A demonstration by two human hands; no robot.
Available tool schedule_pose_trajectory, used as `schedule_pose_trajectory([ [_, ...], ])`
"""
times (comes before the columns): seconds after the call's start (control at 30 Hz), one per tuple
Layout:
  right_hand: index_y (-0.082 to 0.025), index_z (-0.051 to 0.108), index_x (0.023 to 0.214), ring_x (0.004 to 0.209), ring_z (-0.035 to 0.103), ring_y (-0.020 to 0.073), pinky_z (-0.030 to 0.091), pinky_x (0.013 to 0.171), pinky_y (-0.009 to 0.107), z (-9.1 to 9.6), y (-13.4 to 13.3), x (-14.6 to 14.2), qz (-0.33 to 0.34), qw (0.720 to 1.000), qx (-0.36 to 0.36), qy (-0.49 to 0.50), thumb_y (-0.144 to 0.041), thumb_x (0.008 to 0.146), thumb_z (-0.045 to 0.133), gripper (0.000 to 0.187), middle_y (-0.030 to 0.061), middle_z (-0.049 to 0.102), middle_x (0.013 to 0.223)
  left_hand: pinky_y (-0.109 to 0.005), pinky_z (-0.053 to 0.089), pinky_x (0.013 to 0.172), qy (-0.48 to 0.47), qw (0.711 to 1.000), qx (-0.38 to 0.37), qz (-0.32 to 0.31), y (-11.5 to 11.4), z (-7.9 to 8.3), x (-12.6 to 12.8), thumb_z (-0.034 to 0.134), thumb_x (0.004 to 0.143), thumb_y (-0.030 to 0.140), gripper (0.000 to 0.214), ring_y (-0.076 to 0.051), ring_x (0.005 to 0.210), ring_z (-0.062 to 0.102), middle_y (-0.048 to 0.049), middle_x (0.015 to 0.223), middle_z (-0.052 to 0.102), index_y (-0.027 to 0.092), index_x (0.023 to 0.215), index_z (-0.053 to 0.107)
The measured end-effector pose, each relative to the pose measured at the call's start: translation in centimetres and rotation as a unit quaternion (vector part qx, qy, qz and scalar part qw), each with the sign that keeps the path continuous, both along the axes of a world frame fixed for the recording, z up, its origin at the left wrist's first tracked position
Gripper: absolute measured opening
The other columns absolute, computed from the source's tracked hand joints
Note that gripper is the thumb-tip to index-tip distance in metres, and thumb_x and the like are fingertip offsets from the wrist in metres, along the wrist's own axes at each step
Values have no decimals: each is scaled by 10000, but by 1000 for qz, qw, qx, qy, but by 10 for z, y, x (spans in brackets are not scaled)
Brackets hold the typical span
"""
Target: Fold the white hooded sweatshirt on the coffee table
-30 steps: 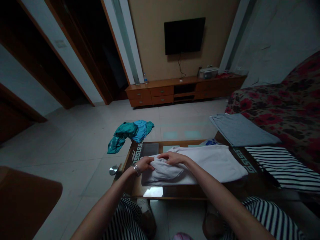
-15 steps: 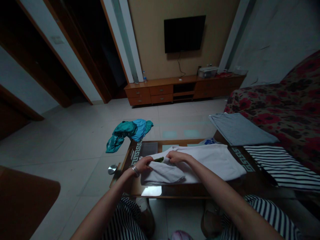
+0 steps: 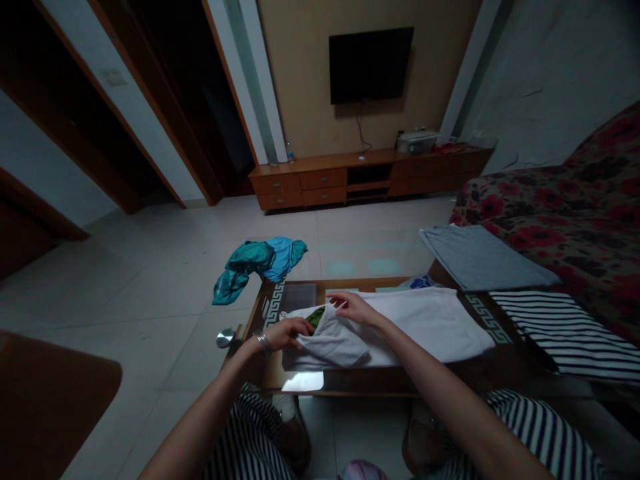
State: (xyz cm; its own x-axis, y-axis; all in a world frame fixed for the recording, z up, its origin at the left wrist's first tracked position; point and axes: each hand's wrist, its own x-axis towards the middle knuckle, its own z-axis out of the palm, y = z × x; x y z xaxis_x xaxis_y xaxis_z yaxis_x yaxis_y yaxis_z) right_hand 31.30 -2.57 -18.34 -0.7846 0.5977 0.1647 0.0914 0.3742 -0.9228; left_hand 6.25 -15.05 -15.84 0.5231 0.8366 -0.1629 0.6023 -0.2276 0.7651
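Note:
A white garment [image 3: 425, 323] lies spread on a low wooden table [image 3: 380, 383] in front of me. My left hand [image 3: 287, 332], with a metal bracelet at the wrist, pinches the garment's folded left edge. My right hand [image 3: 353, 308] holds the upper edge of the same fold, fingers curled on the cloth. Between the hands a small patch of green [image 3: 316, 315] shows inside the fold. The folded part [image 3: 333, 343] lies bunched near the table's front left.
A teal and blue cloth [image 3: 257, 263] is heaped at the table's far left corner. A grey folded garment [image 3: 480, 257] and a striped one [image 3: 560, 333] lie at the right, by a floral sofa [image 3: 565, 200]. A TV cabinet [image 3: 365, 177] stands at the far wall.
Both hands have lifted and parted the fold's edge, my right hand moving up and back. A green patch inside the white garment has come into view.

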Motion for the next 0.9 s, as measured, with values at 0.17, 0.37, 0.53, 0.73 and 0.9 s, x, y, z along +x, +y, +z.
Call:
schedule_pose_trajectory([
  [0.17, -152, 680, 840, 753, 570, 137, 449, 712, 259, -5, -9, 17, -55, 996, 58, -25, -85, 705, 559, 193, 39, 653, 833, -375, 352, 989, 194, 980, 34, -22, 2, 4, 17, 742, 634, 185, 391, -244, 1123, 526, -87, 1222, 592, 180, 1012, 643],
  [0.37, -159, 678, 994, 813, 594, 146, 463, 755, 274, -16, -19, 7, -12, 999, 34, -14, -51, 669, 579, 356, 65, 681, 965, -348, 377, 884, 247, 966, 38, -63, 14, 14, 48, 696, 657, 155, 156, -229, 988, 553, -32, 941, 656, 170, 806, 650],
  [0.53, -153, 639, 1125, 992, 577, 194, 446, 875, 332, -10, -18, -2, -28, 999, 14, -13, -93, 639, 617, 491, 102, 639, 1131, -277, 385, 796, 101, 991, 80, -23, 13, 11, 41, 657, 710, 211, 102, -181, 826, 532, -16, 723, 602, 158, 638, 608],
  [0.73, -134, 669, 1058, 903, 580, 163, 449, 832, 291, 9, -25, -10, 127, 989, -71, 1, -170, 760, 490, 350, 59, 668, 1001, -258, 390, 762, 15, 996, 88, 27, -1, 18, 37, 576, 794, 254, 154, -159, 777, 534, -27, 737, 586, 149, 694, 627],
  [0.9, -135, 684, 783, 702, 523, 117, 426, 696, 227, 5, -23, -19, 195, 974, -31, -111, -54, 658, 437, 288, -18, 628, 745, -259, 405, 786, -3, 995, 90, 51, -7, 21, 39, 574, 785, 216, 109, -161, 816, 562, -39, 800, 622, 142, 750, 647],
])
